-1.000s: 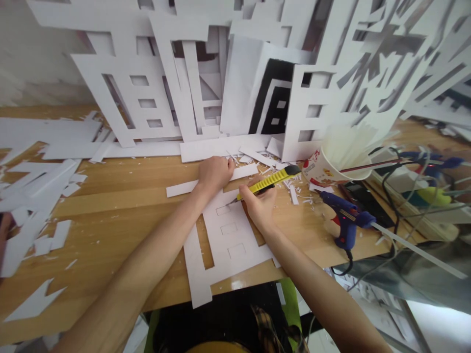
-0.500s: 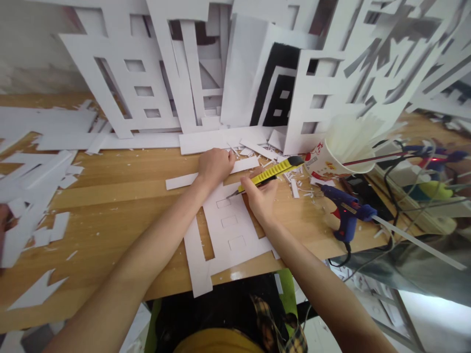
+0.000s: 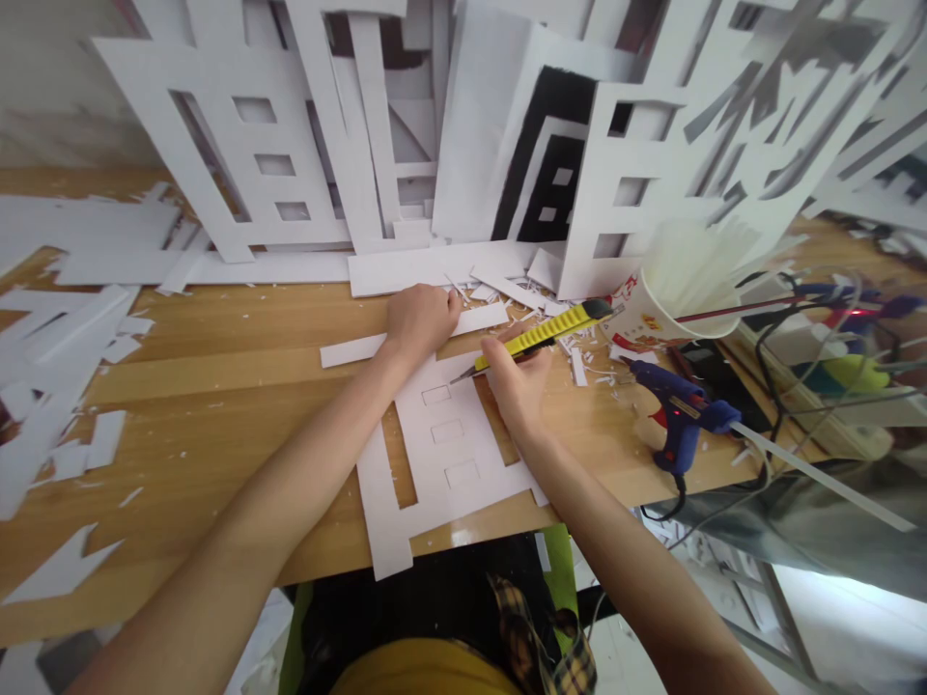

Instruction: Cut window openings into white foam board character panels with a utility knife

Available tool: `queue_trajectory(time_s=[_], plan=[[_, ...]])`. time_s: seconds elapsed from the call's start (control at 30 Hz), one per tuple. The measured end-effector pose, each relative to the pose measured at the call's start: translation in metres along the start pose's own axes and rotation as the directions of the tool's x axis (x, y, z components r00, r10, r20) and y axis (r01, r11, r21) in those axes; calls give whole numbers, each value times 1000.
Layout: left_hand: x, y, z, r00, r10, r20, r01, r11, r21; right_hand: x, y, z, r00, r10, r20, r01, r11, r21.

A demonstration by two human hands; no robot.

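My right hand [image 3: 519,384] grips a yellow utility knife [image 3: 554,330], its blade tip at the upper right of a small drawn rectangle. That rectangle is the top one of three in a column on a white foam board cutout [image 3: 463,425] lying flat at the table's front edge. At the board's top end rests my left hand [image 3: 421,319], fingers curled under and mostly hidden; whether it holds anything does not show. Beneath that hand a narrow white strip [image 3: 354,349] lies across the table, sticking out on both sides.
Tall white cutout panels [image 3: 290,183] stand along the back. To the right are a paper cup [image 3: 652,309] of translucent sticks and a blue glue gun [image 3: 685,415] with its cord. White scraps [image 3: 101,439] litter the left side of the wooden table [image 3: 238,386].
The knife tip has shifted slightly right and up, off the top rectangle's edge. My left hand stays in place on the board. The whole view has tilted a little.
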State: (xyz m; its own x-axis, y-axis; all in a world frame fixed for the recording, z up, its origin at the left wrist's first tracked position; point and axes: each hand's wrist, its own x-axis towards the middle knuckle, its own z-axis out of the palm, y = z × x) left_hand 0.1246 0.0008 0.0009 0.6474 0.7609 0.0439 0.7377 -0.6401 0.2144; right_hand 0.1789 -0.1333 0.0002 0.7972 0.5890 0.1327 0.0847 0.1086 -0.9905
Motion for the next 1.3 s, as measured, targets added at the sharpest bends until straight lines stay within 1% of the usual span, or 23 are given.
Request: queue_trajectory(time_s=[0.13, 0.27, 0.43, 0.53, 0.67, 0.73, 0.87, 0.93, 1.07, 1.3], plan=[[0, 0, 0, 1000, -3, 5, 4, 1000, -7, -1, -2, 0, 998, -4, 64, 6, 1000, -29], [0, 1, 0, 1000, -10, 6, 10, 1000, -6, -2, -3, 0, 997, 0, 75, 3, 999, -35], [0, 1, 1, 1000, -6, 3, 6, 1000, 0, -3, -1, 1, 994, -37, 101, 41, 998, -36], [1, 0, 2, 1000, -5, 4, 5, 1000, 1, -4, 0, 2, 994, -73, 83, 75, 997, -26], [1, 0, 1, 1000, -2, 4, 2, 1000, -4, -4, 0, 4, 996, -87, 35, 88, 995, -45], [1, 0, 2, 1000, -3, 7, 3, 1000, -8, -3, 0, 3, 995, -96, 42, 98, 994, -56], [1, -1, 3, 1000, -9, 2, 9, 1000, -24, -3, -4, 1, 988, -131, 77, 136, 989, -56], [2, -1, 3, 1000, -7, 0, 7, 999, -42, -4, -5, 1, 983, -145, 117, 151, 987, -49], [3, -1, 3, 1000, -21, 9, 22, 997, -72, -7, -8, 3, 971, -112, 210, 137, 985, -108], [4, -2, 6, 1000, -11, -2, 11, 993, -116, -8, -6, 7, 970, -85, 226, 126, 976, -175]])
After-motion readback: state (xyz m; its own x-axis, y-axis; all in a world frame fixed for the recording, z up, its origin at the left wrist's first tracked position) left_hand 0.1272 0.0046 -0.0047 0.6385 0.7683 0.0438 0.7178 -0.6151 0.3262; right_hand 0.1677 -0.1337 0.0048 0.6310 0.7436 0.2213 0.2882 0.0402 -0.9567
